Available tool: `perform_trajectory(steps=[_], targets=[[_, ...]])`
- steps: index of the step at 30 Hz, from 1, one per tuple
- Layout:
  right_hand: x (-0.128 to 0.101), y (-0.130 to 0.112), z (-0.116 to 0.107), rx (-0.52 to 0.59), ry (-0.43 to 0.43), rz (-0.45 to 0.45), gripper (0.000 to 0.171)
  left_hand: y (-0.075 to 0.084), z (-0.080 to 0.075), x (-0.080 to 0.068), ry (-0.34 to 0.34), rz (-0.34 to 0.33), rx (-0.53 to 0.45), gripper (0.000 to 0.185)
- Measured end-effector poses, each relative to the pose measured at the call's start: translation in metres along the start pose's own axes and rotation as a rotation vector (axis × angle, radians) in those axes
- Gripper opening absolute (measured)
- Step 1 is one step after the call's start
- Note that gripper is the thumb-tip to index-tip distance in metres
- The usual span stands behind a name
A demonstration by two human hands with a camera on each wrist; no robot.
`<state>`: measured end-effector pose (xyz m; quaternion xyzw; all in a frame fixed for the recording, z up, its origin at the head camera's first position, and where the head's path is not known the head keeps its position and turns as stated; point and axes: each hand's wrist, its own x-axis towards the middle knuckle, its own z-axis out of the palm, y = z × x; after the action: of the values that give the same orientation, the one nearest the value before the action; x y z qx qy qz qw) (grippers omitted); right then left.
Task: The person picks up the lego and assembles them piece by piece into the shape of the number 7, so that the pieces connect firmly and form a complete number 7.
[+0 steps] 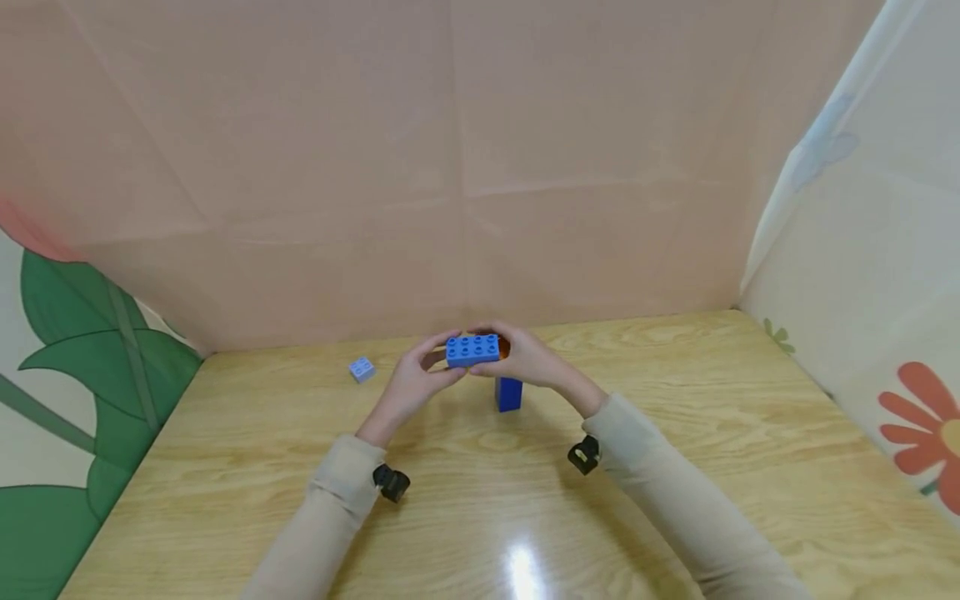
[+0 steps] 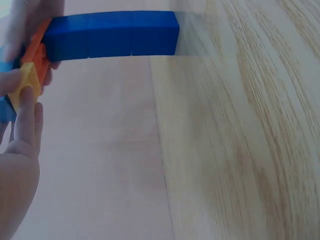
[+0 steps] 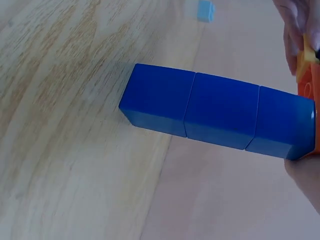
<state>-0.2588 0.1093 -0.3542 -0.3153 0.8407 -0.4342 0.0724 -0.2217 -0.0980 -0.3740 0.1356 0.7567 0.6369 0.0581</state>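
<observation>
A toy-brick build is held between my two hands, above the table. On its top is a long blue studded brick (image 1: 472, 351); below are an orange brick (image 2: 39, 46) and a yellow brick (image 2: 31, 80). From the orange part a column of several dark blue blocks (image 3: 222, 110) points down toward the tabletop. My left hand (image 1: 411, 382) pinches the yellow brick and the left end of the build. At the other end, my right hand (image 1: 531, 358) grips around the orange brick, its fingers partly hidden. Whether the column touches the table is unclear.
A small light blue brick (image 1: 362, 369) lies on the wooden table (image 1: 247, 467), left of the hands near the back edge. Behind the table hangs a pinkish cloth (image 1: 375, 167). Printed panels with leaves and a red flower (image 1: 930, 425) stand at the sides.
</observation>
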Motion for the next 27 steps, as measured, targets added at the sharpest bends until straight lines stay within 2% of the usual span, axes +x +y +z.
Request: perform_trajectory(steps=[4,12,19,27], targets=[[-0.0018,0.0038,-0.0001,0.080,0.014,-0.023,0.048,-0.0016,0.0000,0.0003,-0.006,-0.011,-0.012,0.055],[-0.0044,0.0050,0.0006,0.181,0.053,0.029,0.043,-0.0028,0.0004,-0.0012,0.031,-0.046,-0.019,0.058],[-0.0061,0.0069,0.0025,0.183,0.059,0.015,0.042,-0.0082,0.0014,-0.0022,0.031,-0.045,-0.045,0.057],[-0.0048,0.0064,0.0058,0.061,0.086,-0.068,0.044,-0.0086,0.0031,-0.0010,0.022,-0.009,-0.091,0.057]])
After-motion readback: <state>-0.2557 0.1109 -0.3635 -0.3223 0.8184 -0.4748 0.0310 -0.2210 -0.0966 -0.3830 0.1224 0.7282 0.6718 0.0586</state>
